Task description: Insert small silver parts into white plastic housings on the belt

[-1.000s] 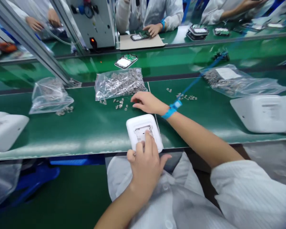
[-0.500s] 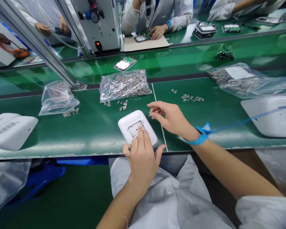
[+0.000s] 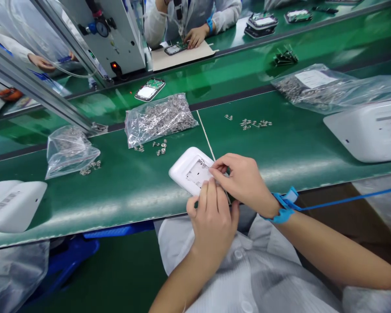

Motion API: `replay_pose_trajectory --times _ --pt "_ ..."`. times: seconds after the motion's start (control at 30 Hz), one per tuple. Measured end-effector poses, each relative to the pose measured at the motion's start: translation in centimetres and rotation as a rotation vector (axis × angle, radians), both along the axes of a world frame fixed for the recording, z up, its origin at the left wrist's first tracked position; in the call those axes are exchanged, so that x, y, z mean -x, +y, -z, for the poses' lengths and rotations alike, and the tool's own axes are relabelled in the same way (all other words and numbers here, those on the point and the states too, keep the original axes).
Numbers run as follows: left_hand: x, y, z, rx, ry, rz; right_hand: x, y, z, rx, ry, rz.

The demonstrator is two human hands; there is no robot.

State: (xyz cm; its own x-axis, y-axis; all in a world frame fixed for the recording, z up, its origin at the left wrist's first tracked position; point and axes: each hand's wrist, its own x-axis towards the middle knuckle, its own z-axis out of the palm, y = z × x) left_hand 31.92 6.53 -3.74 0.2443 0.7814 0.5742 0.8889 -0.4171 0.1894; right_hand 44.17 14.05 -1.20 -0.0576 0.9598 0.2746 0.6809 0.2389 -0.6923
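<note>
A white plastic housing (image 3: 186, 167) with a square battery recess lies tilted near the bench's front edge. My left hand (image 3: 213, 217) holds it by the near end, fingers over its lower rim and thumb at the right. My right hand (image 3: 243, 178) is closed in a pinch over the recess's right edge; the small metal spring contact seen at its fingertips a moment ago is now hidden. Similar loose spring contacts (image 3: 161, 148) lie beyond the housing, and a further scatter of contacts (image 3: 256, 124) is to the right. A full clear bag of contacts (image 3: 163, 118) lies behind.
More bagged contacts lie left (image 3: 70, 148) and right (image 3: 313, 87). White housings stand at the left (image 3: 16, 206) and right (image 3: 374, 132) ends. A blue wrist strap (image 3: 283, 206) trails a cord rightward. Across the bench, a co-worker's hand (image 3: 197, 36) rests by a circuit board.
My right hand has come down from beside the housing to its recess. My left fingers have drawn back from the recess to the lower rim. The camera view has shifted and tilted.
</note>
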Motion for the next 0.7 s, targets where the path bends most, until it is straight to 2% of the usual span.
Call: replay_pose_trajectory --times 0.13,0.27,0.37,0.5,0.7 --pt "0.0 0.1 -0.1 -0.015 0.006 -0.006 0.3 0.2 0.2 -0.030 -0.005 0.038" --pt "-0.2 0.1 -0.1 -0.025 0.006 -0.022 0.1 0.1 0.2 0.034 -0.014 -0.049" --pt "-0.3 0.1 -0.1 -0.025 0.018 -0.032 0.0 0.2 0.1 0.063 -0.013 -0.062" --pt "-0.5 -0.1 0.0 -0.029 0.025 -0.023 -0.1 0.8 -0.5 0.065 -0.048 -0.055" --pt "-0.5 -0.2 -0.1 0.002 0.023 -0.013 -0.4 1.7 -1.6 0.156 -0.154 -0.131"
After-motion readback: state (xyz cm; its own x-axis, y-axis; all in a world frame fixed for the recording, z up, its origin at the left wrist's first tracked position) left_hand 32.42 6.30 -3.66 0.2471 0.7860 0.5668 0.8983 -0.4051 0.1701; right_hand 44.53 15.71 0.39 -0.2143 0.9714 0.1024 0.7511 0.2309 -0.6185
